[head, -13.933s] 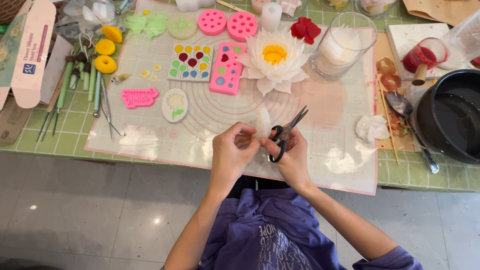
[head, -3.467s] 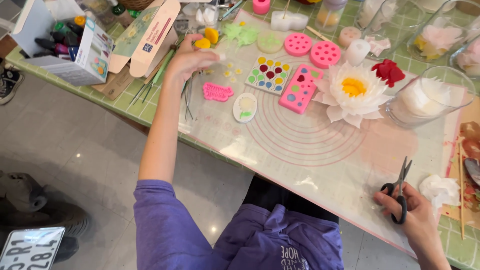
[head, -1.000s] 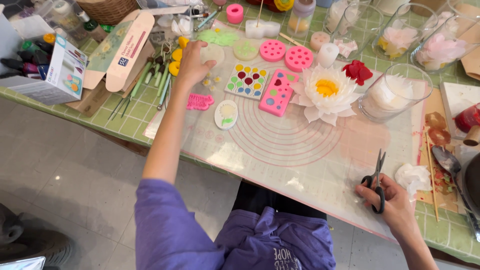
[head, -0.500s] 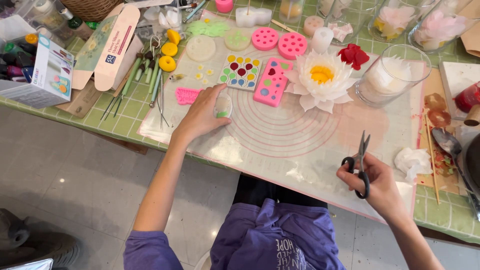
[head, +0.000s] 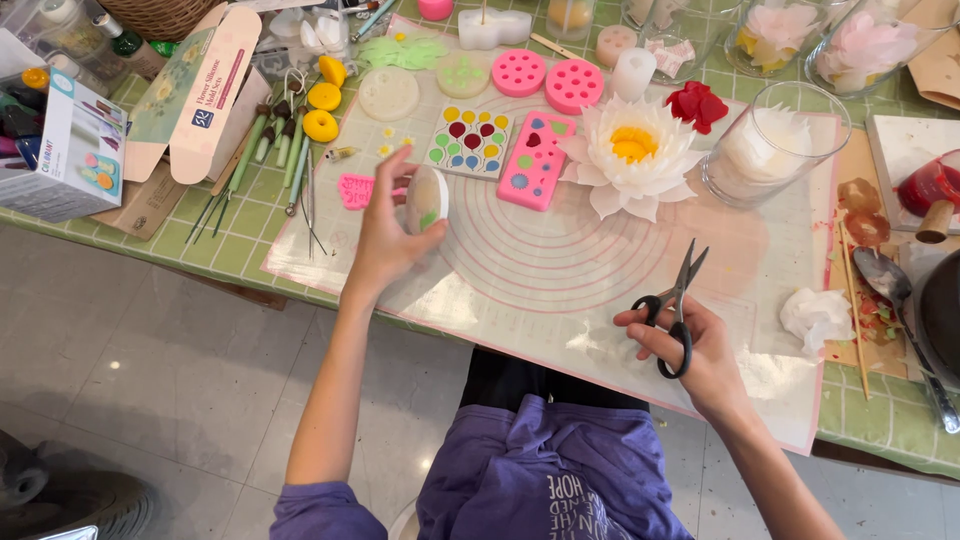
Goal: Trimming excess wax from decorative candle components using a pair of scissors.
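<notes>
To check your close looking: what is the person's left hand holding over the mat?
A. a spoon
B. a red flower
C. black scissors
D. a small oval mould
D: the left hand grips the small oval mould above the mat, while the scissors are in the right hand.

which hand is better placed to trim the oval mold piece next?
Likely right. The right hand already grips the black scissors, blades open over the mat. The left hand holds the white oval mold, so it steadies.
</notes>
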